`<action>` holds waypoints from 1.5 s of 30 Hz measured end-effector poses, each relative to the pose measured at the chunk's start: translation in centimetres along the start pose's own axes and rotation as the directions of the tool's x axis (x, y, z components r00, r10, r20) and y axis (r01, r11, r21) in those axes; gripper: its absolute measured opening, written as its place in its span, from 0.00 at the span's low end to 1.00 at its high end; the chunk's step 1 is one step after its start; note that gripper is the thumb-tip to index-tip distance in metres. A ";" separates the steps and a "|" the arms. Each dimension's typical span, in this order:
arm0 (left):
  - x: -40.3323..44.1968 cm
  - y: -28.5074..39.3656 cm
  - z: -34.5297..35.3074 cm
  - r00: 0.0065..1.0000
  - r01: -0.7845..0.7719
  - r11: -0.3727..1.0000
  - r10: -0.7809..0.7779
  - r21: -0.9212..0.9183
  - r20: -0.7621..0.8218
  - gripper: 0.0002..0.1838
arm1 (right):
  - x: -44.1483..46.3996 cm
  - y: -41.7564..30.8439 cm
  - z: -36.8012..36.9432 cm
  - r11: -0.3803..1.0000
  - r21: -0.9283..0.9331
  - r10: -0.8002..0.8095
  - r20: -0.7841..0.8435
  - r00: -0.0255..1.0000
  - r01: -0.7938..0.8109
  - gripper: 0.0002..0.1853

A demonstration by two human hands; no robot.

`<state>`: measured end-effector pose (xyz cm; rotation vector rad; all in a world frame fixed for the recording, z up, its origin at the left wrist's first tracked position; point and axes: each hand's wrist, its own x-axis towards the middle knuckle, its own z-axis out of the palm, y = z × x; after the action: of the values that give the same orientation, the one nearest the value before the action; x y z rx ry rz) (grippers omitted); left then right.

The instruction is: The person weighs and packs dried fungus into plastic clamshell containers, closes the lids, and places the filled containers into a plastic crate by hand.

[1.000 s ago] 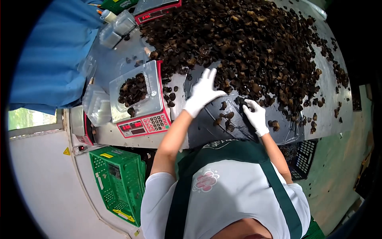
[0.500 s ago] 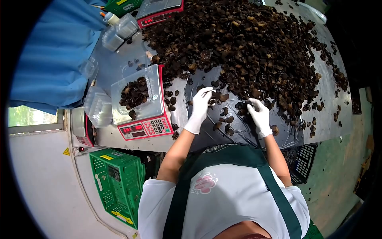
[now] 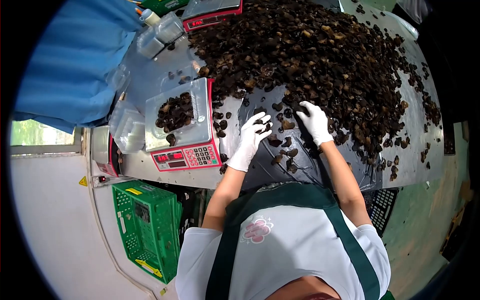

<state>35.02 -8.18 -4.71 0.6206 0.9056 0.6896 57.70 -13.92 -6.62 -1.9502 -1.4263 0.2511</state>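
Both hands wear white gloves. My left hand point(image 3: 254, 134) curls round a few dark fungus pieces point(image 3: 261, 126), which show between its fingers, over the black sheet point(image 3: 255, 175). My right hand point(image 3: 315, 122) is at the near edge of the large heap of dark brown fungus point(image 3: 310, 55), its fingers bent down; whatever they touch is hidden. Several loose pieces point(image 3: 287, 142) lie on the sheet between the hands. To the left, a red-rimmed scale point(image 3: 185, 159) carries a clear tray with fungus pieces point(image 3: 175, 114) in it.
Clear plastic boxes point(image 3: 127, 127) stand left of the scale, with more boxes point(image 3: 160, 35) behind. A second red scale point(image 3: 212, 19) is at the back. Green crates point(image 3: 147, 225) and a black crate point(image 3: 384, 207) are below the metal table's point(image 3: 192, 179) edge.
My left hand has come back from the heap's edge and closed round some pieces. My right hand has moved forward to the heap. The view has shifted slightly.
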 end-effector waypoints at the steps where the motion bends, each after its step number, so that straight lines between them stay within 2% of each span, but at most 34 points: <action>1: 0.0 -0.1 -0.3 1.000 -0.006 1.000 0.006 -0.019 0.015 0.25 | -0.3 0.0 -0.9 0.999 0.011 0.034 0.005 0.999 -0.034 0.18; 4: 0.0 0.2 0.0 0.999 -0.029 0.998 0.031 -0.064 0.039 0.22 | -1.7 1.4 -3.0 0.999 0.009 0.053 -0.024 0.998 -0.052 0.21; 6: -0.2 0.6 0.9 0.999 -0.026 0.999 0.027 0.028 -0.047 0.21 | -2.5 2.1 -4.2 0.987 -0.112 0.121 0.047 0.992 -0.115 0.20; 7: -0.1 0.6 1.3 0.999 -0.022 0.999 0.023 0.029 -0.040 0.21 | -2.5 2.2 -4.9 0.982 -0.106 0.169 0.093 0.981 -0.159 0.21; 9: 0.1 0.4 2.0 0.989 -0.047 0.964 0.082 0.262 -0.124 0.18 | -2.2 2.6 -5.6 0.978 -0.111 0.187 0.069 0.980 -0.179 0.22; 10: 0.6 -0.4 1.7 0.990 -0.045 0.964 0.077 0.262 -0.115 0.18 | -1.8 2.3 -6.1 0.975 -0.111 0.199 0.052 0.979 -0.193 0.22; 12: 1.8 -2.3 0.5 0.919 -0.369 0.773 0.388 0.516 0.075 0.15 | -0.2 2.1 -7.0 0.959 -0.150 0.243 0.012 0.970 -0.239 0.26; 13: 1.6 -2.2 0.8 0.885 -0.417 0.634 0.447 0.652 0.132 0.16 | 1.0 1.9 -7.2 0.937 -0.187 0.296 -0.016 0.955 -0.294 0.29; 14: 1.8 -2.4 0.3 0.817 -0.475 0.373 0.523 0.797 0.242 0.17 | 2.2 1.9 -7.2 0.912 -0.219 0.347 -0.043 0.937 -0.348 0.32; 16: 0.6 -2.4 1.9 0.725 -0.417 0.131 0.644 0.899 0.243 0.17 | 4.5 2.8 -6.8 0.903 -0.216 0.365 -0.075 0.928 -0.372 0.40; 17: -0.2 -1.6 2.4 0.660 -0.430 -0.080 0.651 0.899 0.374 0.17 | 5.6 3.0 -6.7 0.886 -0.238 0.398 -0.051 0.916 -0.398 0.44; 18: 0.0 -1.7 2.1 0.659 -0.431 -0.082 0.652 0.899 0.375 0.17 | 6.6 2.5 -6.8 0.872 -0.244 0.432 -0.026 0.902 -0.425 0.40; 20: 0.2 -2.1 1.3 0.692 -0.555 0.096 0.605 0.826 0.395 0.17 | 8.0 4.0 -5.5 0.882 -0.204 0.427 -0.030 0.904 -0.424 0.37; 21: -0.4 -1.9 1.6 0.707 -0.612 0.292 0.619 0.735 0.343 0.17 | 8.3 4.2 -4.9 0.901 -0.219 0.371 -0.054 0.927 -0.374 0.27; 22: -1.0 -1.8 1.5 0.693 -0.596 0.248 0.639 0.763 0.334 0.17 | 8.0 4.5 -4.5 0.902 -0.216 0.373 -0.044 0.927 -0.373 0.27; 24: -0.9 -2.5 -0.1 0.691 -0.571 0.238 0.656 0.786 0.303 0.18 | 7.1 4.5 -4.3 0.941 -0.220 0.302 0.203 0.932 -0.257 0.19; 25: -0.8 -3.2 -1.3 0.699 -0.559 0.242 0.652 0.793 0.294 0.18 | 6.1 4.1 -4.3 0.954 -0.101 0.301 0.329 0.895 -0.283 0.16; 26: -0.5 -4.1 -2.5 0.768 -0.517 0.366 0.598 0.774 0.230 0.18 | 5.0 3.5 -4.5 0.962 -0.133 0.273 0.458 0.846 -0.238 0.15; 27: -0.5 -4.8 -3.3 0.829 -0.463 0.484 0.533 0.742 0.170 0.19 | 3.7 3.1 -4.3 0.973 -0.148 0.227 0.475 0.850 -0.178 0.14; 28: -1.4 -4.3 -2.7 0.834 -0.453 0.488 0.529 0.746 0.160 0.19 | 2.3 2.8 -4.3 0.980 -0.161 0.183 0.493 0.851 -0.118 0.14; 29: -2.4 -3.9 -1.8 0.869 -0.376 0.430 0.472 0.821 0.151 0.21 | 1.2 2.5 -4.4 0.974 -0.134 0.225 0.464 0.856 -0.183 0.16; 30: -3.1 -3.9 -1.2 0.900 -0.299 0.362 0.414 0.883 0.135 0.23 | 0.0 3.1 -4.4 0.984 -0.054 0.176 0.405 0.897 -0.168 0.19; 32: -3.2 -4.7 -0.6 0.860 -0.347 0.219 0.462 0.912 0.216 0.27 | -0.9 1.7 -6.2 0.919 0.118 0.300 0.413 0.860 -0.377 0.24; 33: -3.1 -4.9 -0.3 0.833 -0.389 0.151 0.479 0.909 0.276 0.28 | -1.1 1.8 -6.6 0.923 0.068 0.329 0.370 0.869 -0.379 0.28; 34: -3.1 -5.1 0.1 0.802 -0.431 0.083 0.492 0.899 0.339 0.28 | -1.6 2.2 -6.5 0.944 -0.031 0.325 0.252 0.912 -0.328 0.31; 35: -3.1 -5.3 0.6 0.812 -0.387 0.015 0.480 0.922 0.333 0.21 | -1.8 2.2 -6.7 0.937 -0.095 0.349 0.205 0.914 -0.336 0.31; 36: -2.7 -5.5 0.5 0.810 -0.394 0.014 0.477 0.919 0.341 0.21 | -2.0 2.0 -7.0 0.925 -0.158 0.369 0.156 0.916 -0.346 0.32; 38: -1.4 -5.6 0.0 0.798 -0.458 0.155 0.506 0.875 0.328 0.12 | -2.7 2.4 -6.7 0.922 -0.189 0.368 0.159 0.916 -0.337 0.32; 39: -1.2 -4.9 0.7 0.760 -0.486 0.187 0.573 0.854 0.306 0.07 | -3.0 2.4 -6.4 0.933 -0.179 0.342 0.165 0.925 -0.313 0.32; 40: -0.6 -4.5 0.7 0.734 -0.515 0.202 0.607 0.833 0.306 0.07 | -3.3 2.4 -6.0 0.934 -0.198 0.331 0.172 0.928 -0.296 0.31; 42: 0.0 -3.3 1.8 0.672 -0.571 0.158 0.654 0.806 0.347 0.06 | -3.6 1.5 -5.9 0.943 -0.191 0.309 0.193 0.932 -0.273 0.29; 43: 0.2 -2.8 2.5 0.707 -0.553 0.149 0.605 0.820 0.366 0.06 | -3.4 0.7 -5.9 0.944 -0.202 0.302 0.203 0.931 -0.262 0.28; 44: 0.3 -2.4 3.0 0.779 -0.510 0.105 0.478 0.854 0.406 0.10 | -3.4 0.6 -5.2 0.956 -0.176 0.267 0.191 0.945 -0.235 0.28; 45: 0.7 -2.6 3.5 0.784 -0.501 -0.033 0.406 0.865 0.470 0.14 | -2.9 0.2 -4.8 0.949 -0.224 0.266 0.199 0.943 -0.221 0.28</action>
<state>39.01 -9.94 -5.32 2.3087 1.0040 0.5442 59.27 -18.57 -3.94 -2.3293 -1.3917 0.4756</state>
